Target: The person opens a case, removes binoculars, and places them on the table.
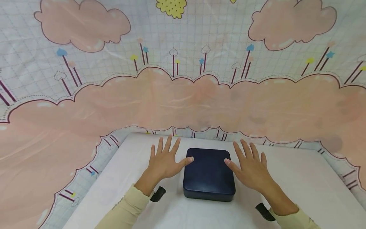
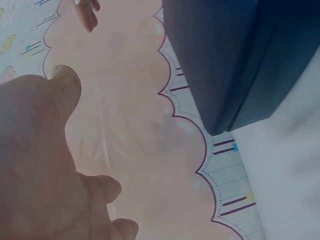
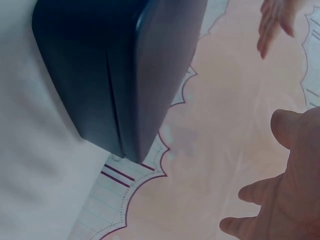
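A dark navy box with rounded corners sits on the white table, its lid down; a seam runs around its side in both wrist views. My left hand is spread above the table to the left of the box, its thumb overlapping the lid's left edge in the head view. To the right, my right hand is spread the same way, thumb tip over the right edge. Both wrist views show a gap between the palm and the box. Neither hand holds anything.
The white table extends on both sides of the box. Behind and around it hangs a cloth printed with pink clouds and stars. A black wrist-camera piece sticks out under the left wrist, another under the right.
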`<state>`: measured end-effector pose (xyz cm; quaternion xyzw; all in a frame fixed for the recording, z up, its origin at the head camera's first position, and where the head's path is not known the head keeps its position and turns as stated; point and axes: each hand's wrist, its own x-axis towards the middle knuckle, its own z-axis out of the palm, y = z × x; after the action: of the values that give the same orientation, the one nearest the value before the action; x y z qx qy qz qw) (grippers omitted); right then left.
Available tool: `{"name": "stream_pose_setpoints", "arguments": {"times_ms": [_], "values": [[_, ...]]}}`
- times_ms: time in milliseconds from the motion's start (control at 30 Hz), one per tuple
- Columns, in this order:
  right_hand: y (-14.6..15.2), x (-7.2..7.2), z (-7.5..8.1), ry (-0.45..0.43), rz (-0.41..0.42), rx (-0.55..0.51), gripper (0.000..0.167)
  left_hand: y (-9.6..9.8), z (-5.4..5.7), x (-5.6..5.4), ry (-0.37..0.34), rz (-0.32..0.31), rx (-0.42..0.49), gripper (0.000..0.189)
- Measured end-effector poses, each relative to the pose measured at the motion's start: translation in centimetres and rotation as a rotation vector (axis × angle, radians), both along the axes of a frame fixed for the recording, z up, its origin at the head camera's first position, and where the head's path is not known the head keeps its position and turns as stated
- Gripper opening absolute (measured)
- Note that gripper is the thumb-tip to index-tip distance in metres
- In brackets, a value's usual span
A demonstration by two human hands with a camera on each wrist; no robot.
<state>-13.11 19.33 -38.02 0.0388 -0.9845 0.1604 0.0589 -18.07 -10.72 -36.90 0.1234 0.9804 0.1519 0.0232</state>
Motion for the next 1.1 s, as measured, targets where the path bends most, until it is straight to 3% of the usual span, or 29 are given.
{"name": "stream_pose_setpoints", "arguments": {"times_ms": [333,1100], "values": [[0.4,0.2,-0.4,-0.018,-0.003,-0.004,0.084,-0.1,-0.6,0.3,-0.004,0.007,-0.004,0.098],[0.6,0.7,-2.8,-0.034,-0.018,-0.011,0.079,-0.4,-3.1,0.9,-0.03,0.032,0.002,0.1]]}}
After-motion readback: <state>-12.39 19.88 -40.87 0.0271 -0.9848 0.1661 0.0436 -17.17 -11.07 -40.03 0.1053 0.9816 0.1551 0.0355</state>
